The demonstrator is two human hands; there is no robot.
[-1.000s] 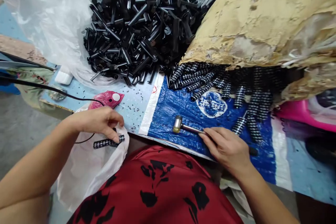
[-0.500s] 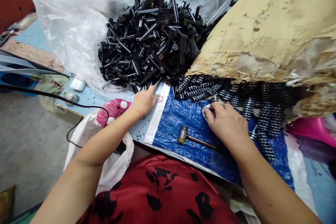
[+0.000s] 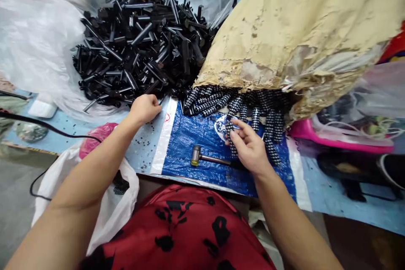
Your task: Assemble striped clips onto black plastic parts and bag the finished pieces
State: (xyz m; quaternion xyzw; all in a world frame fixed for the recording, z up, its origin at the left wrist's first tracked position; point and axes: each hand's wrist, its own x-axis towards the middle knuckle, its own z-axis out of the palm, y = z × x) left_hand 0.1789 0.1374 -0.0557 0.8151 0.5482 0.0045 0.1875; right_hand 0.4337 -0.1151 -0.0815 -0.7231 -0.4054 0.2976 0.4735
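Observation:
My left hand is curled at the front edge of a heap of black plastic tubular pieces. Its fingertips are pressed together beside a dark sliver, and what they hold is hidden. Between the thumb and fingers of my right hand is a black tube with rows of pale specks, held above a blue plastic sheet. More speckled tubes spill from a worn yellowish sack just behind that hand. A small hammer lies on the sheet, its handle end near my right wrist.
White plastic film surrounds the heap at the left. A white bag hangs at the table's front edge, beside a pink wrapped item. A black cable crosses on the left. At the right stands a pink tray.
The view has shifted right. My left fingers, extended before, are now curled at the heap. My right hand has turned and lifted a speckled tube from beside the others.

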